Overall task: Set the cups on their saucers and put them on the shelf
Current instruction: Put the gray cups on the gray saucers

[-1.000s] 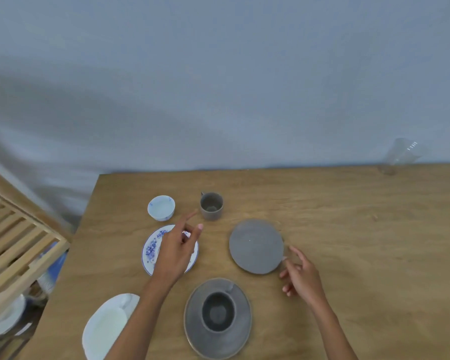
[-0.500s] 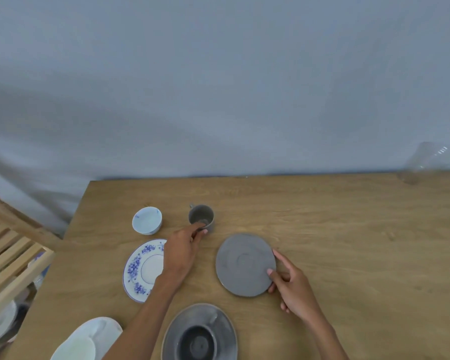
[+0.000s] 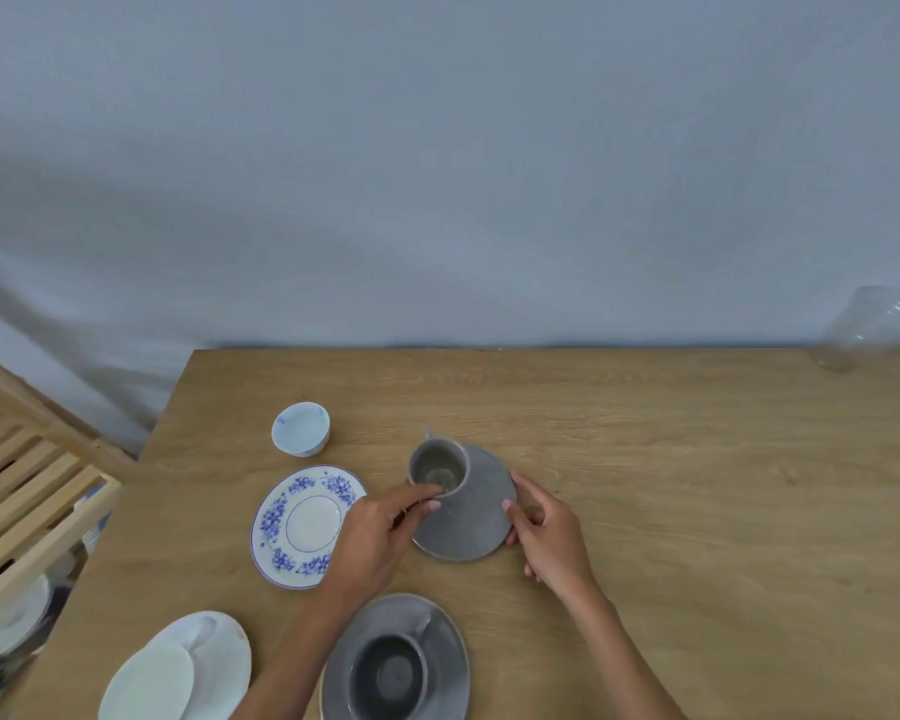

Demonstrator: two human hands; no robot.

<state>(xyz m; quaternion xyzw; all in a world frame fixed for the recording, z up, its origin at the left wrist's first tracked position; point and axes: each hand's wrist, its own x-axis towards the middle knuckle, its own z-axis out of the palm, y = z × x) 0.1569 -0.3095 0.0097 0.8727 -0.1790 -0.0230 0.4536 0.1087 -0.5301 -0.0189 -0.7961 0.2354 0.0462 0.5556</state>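
Partly cropped: near grey saucer (image 3: 396, 610).

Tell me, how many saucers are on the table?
4: a blue-flowered saucer left of centre, a grey saucer at centre, a grey saucer under a cup nearest, and a white saucer bottom left.

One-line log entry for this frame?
left hand: holding small grey cup over grey saucer | right hand: steadying saucer rim
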